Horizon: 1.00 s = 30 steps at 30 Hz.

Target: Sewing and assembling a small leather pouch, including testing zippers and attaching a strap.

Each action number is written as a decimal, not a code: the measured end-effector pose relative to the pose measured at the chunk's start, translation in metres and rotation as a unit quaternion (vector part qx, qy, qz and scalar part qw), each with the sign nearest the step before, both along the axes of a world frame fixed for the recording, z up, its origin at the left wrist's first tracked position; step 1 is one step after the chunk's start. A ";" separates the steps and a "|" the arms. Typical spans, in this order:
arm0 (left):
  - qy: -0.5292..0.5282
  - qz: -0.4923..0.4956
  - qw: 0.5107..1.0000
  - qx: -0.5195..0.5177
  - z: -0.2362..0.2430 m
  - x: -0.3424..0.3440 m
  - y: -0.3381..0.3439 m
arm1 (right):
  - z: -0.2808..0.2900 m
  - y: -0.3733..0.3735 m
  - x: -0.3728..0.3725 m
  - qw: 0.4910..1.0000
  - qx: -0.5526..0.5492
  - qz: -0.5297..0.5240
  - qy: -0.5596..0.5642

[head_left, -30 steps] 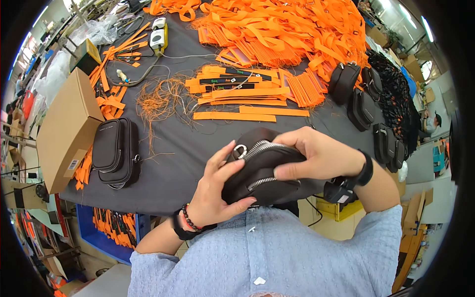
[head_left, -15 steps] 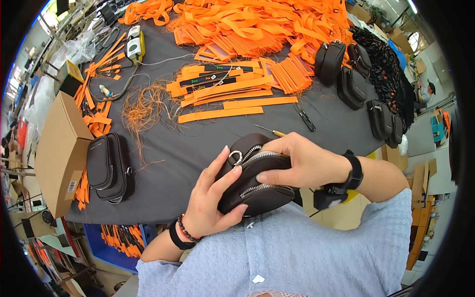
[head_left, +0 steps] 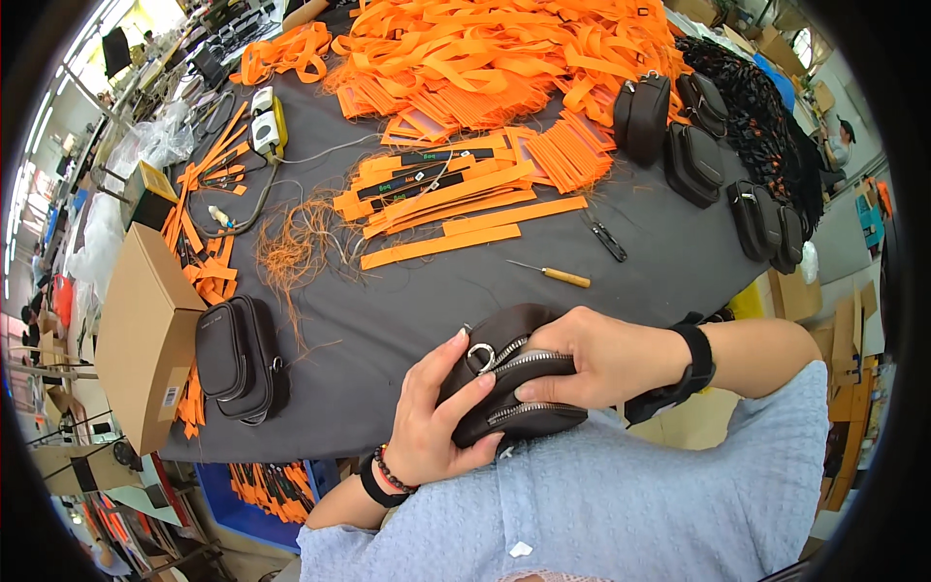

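A small dark brown zipped bag [head_left: 499,396] is held between my hands at the table's near edge, against my shirt. My left hand [head_left: 436,412] grips its left side, with fingers over the top by a silver ring [head_left: 481,358] and the thumb underneath. With my right hand [head_left: 616,361] I pinch the bag's right side by the zip; the fingertips reach into the open upper zip and are partly hidden. A second silver zip runs along the lower part. Beyond the bag lies an awl [head_left: 564,277] with a wooden handle.
Orange strips [head_left: 456,209] and a heap of orange straps [head_left: 485,58] cover the far table. Thread snips [head_left: 606,238] lie right of centre. Similar bags stand right [head_left: 693,165] and left [head_left: 233,359], near a cardboard box [head_left: 145,339]. A blue crate [head_left: 218,490] sits below.
The view has shifted, so the table appears farther up and the awl shows whole. My hands keep much the same grip on the bag, which sits slightly lower in view.
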<state>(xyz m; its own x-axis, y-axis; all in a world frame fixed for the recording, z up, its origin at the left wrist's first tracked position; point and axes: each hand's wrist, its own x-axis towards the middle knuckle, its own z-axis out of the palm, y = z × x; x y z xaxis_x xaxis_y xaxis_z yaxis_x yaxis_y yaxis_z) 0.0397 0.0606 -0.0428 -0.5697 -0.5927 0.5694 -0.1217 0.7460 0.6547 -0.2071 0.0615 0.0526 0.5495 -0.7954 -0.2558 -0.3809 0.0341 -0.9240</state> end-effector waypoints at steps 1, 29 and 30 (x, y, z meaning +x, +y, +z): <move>-0.002 0.006 1.000 -0.004 0.001 -0.001 0.000 | -0.001 0.000 -0.001 1.000 0.009 -0.012 -0.013; -0.002 -0.049 0.999 0.007 -0.001 0.000 -0.008 | 0.014 0.005 -0.016 0.998 0.001 0.055 0.004; 0.002 -0.048 0.999 0.016 -0.001 0.000 -0.008 | 0.013 0.006 -0.016 0.999 -0.009 0.047 0.013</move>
<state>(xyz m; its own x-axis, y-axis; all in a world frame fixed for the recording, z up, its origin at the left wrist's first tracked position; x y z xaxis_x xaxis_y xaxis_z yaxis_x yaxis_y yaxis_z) 0.0396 0.0525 -0.0434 -0.6225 -0.5539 0.5530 -0.0490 0.7327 0.6787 -0.2228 0.0677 0.0659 0.6149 -0.7459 -0.2562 -0.4046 -0.0195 -0.9143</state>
